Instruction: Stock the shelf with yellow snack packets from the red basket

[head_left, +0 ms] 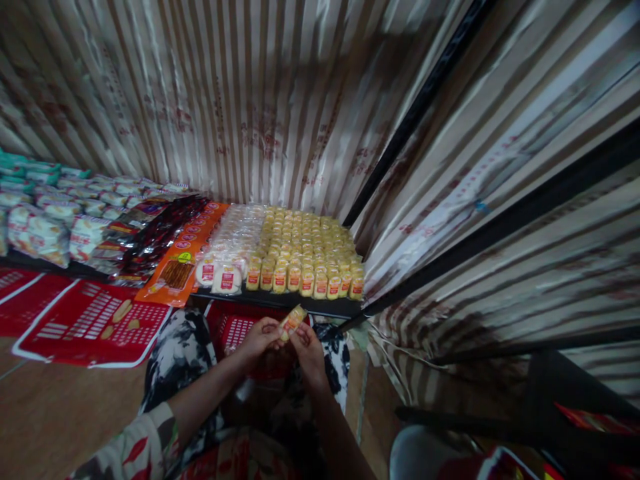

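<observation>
Both my hands meet just below the shelf's front edge, holding one small yellow snack packet (293, 321) between them. My left hand (259, 337) pinches its lower end with closed fingers. My right hand (307, 345) grips it from the right side. Directly above, on the dark shelf (325, 306), lie rows of several identical yellow packets (305, 253) with red labels. White round packets (227, 257) lie beside them on the left.
Further left on the shelf lie orange packs (183, 260), dark red packs (150, 233) and white bags (45, 230). Red plastic baskets (95, 323) sit under the shelf, one (235, 330) behind my hands. Striped plastic sheeting (250, 100) covers the walls. A dark frame (500, 227) runs at right.
</observation>
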### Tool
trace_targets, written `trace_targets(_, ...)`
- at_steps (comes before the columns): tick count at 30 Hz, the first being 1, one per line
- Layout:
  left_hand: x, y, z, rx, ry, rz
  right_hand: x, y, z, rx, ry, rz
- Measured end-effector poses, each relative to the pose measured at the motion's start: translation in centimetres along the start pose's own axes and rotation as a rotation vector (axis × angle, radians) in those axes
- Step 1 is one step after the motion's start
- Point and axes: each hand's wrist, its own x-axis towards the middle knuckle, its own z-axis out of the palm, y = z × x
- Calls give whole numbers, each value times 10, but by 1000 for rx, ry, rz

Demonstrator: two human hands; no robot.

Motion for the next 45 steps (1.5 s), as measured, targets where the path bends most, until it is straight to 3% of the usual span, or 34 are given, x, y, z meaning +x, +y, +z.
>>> trace_targets(3, 3, 3, 5, 71, 16, 30, 3, -4, 1, -75, -21, -74)
trace_targets(5, 7, 6, 7, 179, 99, 80, 8, -9, 1, -175, 7, -137)
trace_targets(8, 11, 13, 11, 401, 292, 274, 19, -18, 2, -393, 82, -237)
trace_targets(10, 12, 20, 14, 522, 343, 413, 27, -25, 4, -521, 114, -289)
trace_targets(18, 19, 36, 28, 694, 220, 671, 49, -31, 18, -742, 225, -460)
trace_targets(33, 34, 32, 33, 736, 203, 629, 52, -23, 18, -917, 256, -561)
trace_targets(38, 36, 29, 33, 846, 206, 644, 53, -16, 16, -898, 168, -625)
trace_targets(45, 37, 31, 37, 1034, 193, 645, 59, -7, 10, -810, 204, -731)
